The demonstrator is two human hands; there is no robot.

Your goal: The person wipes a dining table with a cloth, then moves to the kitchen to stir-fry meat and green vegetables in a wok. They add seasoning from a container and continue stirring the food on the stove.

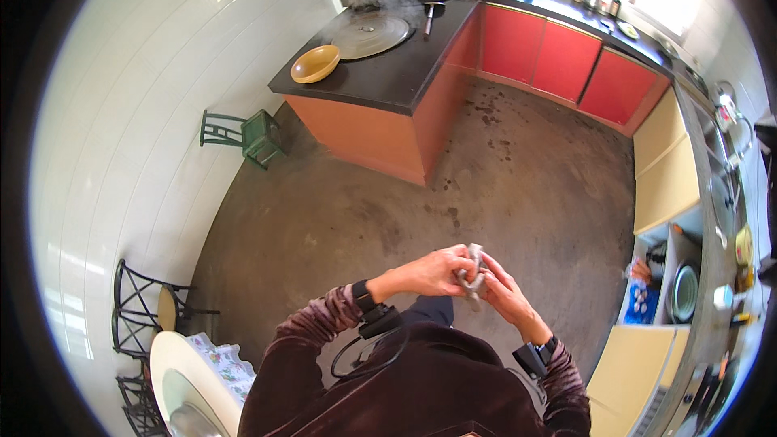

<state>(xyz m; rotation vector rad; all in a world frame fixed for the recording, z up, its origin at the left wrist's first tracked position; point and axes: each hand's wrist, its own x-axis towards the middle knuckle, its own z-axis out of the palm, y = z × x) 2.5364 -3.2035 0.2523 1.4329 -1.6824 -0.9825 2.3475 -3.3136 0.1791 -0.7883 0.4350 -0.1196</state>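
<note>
My left hand (pixel 444 270) and my right hand (pixel 505 291) meet in front of my body, above the floor. Between them they hold a crumpled greyish cloth (pixel 473 282), pinched in the fingers of both. Its ends stick out above and below the fingers. Farther ahead, a large round lid (pixel 370 33) covers a wok built into the black-topped stove counter (pixel 376 82), with steam rising behind it. A yellow-brown bowl (pixel 315 64) sits at the counter's left edge. A utensil with a dark handle (pixel 428 21) lies right of the lid.
A green chair (pixel 261 133) stands by the left wall, a black metal chair (pixel 136 309) nearer. At lower left is a round table (pixel 164 352). Red cabinets (pixel 564 57) line the back. Along the right runs a counter with a sink, over open shelves holding a stack of bowls (pixel 685 292).
</note>
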